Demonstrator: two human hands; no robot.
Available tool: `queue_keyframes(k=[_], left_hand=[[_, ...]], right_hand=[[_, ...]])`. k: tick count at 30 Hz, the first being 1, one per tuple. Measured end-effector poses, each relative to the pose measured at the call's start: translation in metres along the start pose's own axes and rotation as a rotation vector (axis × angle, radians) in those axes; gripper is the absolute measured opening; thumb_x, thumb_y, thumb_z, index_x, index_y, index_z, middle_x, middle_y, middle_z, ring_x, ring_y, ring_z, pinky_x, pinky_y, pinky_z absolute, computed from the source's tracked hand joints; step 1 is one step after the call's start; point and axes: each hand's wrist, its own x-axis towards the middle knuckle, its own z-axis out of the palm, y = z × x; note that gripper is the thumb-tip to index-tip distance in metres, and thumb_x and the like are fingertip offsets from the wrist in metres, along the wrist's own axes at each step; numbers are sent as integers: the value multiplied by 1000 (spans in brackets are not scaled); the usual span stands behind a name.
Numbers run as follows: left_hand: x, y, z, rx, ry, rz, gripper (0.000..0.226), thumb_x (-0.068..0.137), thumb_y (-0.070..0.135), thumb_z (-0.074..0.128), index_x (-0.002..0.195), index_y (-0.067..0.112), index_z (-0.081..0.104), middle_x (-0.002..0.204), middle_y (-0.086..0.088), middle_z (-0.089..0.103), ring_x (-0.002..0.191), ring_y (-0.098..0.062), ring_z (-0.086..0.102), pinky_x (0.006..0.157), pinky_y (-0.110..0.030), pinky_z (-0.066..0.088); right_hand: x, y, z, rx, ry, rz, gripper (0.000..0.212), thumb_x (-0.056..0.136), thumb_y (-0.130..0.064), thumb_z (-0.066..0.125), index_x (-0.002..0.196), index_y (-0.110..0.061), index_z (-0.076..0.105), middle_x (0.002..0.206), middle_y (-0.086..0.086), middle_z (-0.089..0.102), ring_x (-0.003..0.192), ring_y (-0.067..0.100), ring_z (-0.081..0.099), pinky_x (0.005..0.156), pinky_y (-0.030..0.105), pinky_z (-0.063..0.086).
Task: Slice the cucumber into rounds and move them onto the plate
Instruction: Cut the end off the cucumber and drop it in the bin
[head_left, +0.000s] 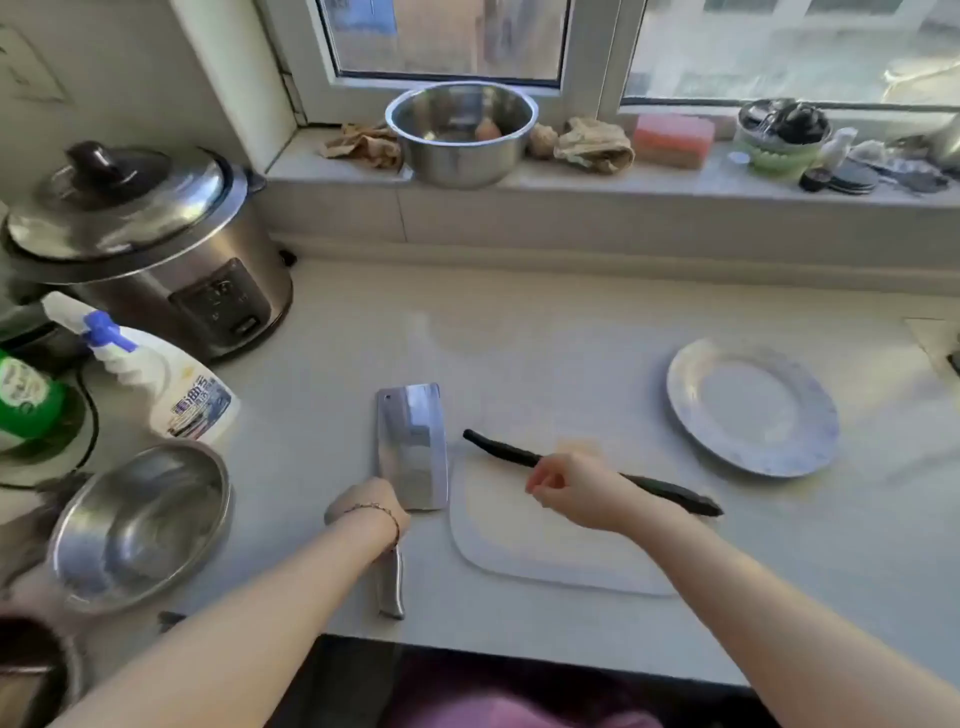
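Steel cleaver (413, 447), one, flat on counter left of the one white board (524, 540); left hand (371, 509) curled over its handle. One dark cucumber (597, 470), whole, across board's far edge; right hand (571, 488) grips its middle. One plate (696, 410) right, bare counter between.

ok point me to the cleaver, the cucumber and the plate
cleaver (413, 447), head view, middle of the flat blade
cucumber (498, 448), head view, the dark stretch left of the right hand
plate (696, 415), head view, its near-left rim
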Motion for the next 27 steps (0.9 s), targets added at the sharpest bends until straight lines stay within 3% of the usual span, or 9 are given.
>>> queue_keyframes(k=[2, 7, 11, 13, 15, 17, 21, 24, 27], left_hand=[[1, -13, 9, -56, -91, -42, 31, 86, 31, 52, 113, 17, 61, 116, -3, 65, 105, -23, 62, 77, -25, 47], [8, -19, 24, -172, -137, -62, 23, 78, 30, 53, 96, 21, 64, 94, -2, 66, 82, -23, 60, 68, -23, 45], [6, -23, 17, -311, -151, -90, 11, 77, 33, 53, 70, 24, 54, 61, 4, 54, 56, -17, 53, 51, -18, 36], [8, -25, 9, -560, -145, -92, 20, 75, 34, 54, 67, 16, 53, 55, 0, 54, 50, -17, 53, 47, -18, 36], [12, -27, 2, -961, -154, -104, 15, 80, 20, 57, 72, 8, 53, 50, -6, 53, 40, -18, 53, 46, -20, 44], [12, -28, -9, -1124, -93, -43, 17, 84, 0, 51, 70, 9, 46, 52, -11, 49, 32, -17, 47, 43, -23, 47], [1, -8, -36, -924, 93, 206, 31, 85, 3, 53, 67, 18, 31, 60, -6, 45, 45, -22, 42, 43, -22, 40], [-17, 23, -50, -742, 234, 436, 23, 90, 7, 51, 78, 13, 32, 61, 2, 39, 49, -18, 43, 39, -17, 30], [-35, 51, -53, -663, 238, 622, 16, 88, 0, 47, 97, 9, 37, 74, 2, 43, 67, -26, 55, 54, -26, 35]], right_hand=[[10, -2, 16, 29, -22, 56, 27, 91, -20, 44, 107, -16, 65, 89, -7, 59, 75, 11, 53, 62, 20, 42], [30, -13, 52, 5, -85, 150, 28, 91, -20, 43, 108, -13, 63, 115, 4, 63, 99, 21, 58, 75, 26, 43], [40, -18, 74, 83, -84, 235, 24, 87, -12, 40, 88, -5, 63, 91, 13, 64, 76, 25, 53, 63, 27, 39], [42, -27, 78, 117, -58, 248, 21, 83, -10, 40, 63, -11, 46, 66, 8, 46, 60, 22, 37, 52, 27, 29], [41, -40, 75, 141, -18, 230, 31, 83, -11, 41, 56, -16, 27, 57, 3, 27, 54, 20, 24, 48, 29, 18], [38, -57, 67, 175, 43, 191, 39, 86, -16, 44, 54, -17, 21, 55, 2, 21, 51, 19, 18, 47, 31, 14], [33, -93, 43, 410, 102, 126, 50, 90, -41, 46, 54, -17, 22, 51, -1, 23, 44, 16, 18, 43, 28, 16], [35, -104, 25, 612, 156, 162, 52, 85, -46, 51, 50, -16, 27, 37, -9, 24, 32, 10, 22, 34, 20, 18], [35, -95, 11, 676, 257, 248, 50, 86, -47, 52, 52, -12, 40, 47, -1, 41, 48, 14, 43, 47, 24, 32]])
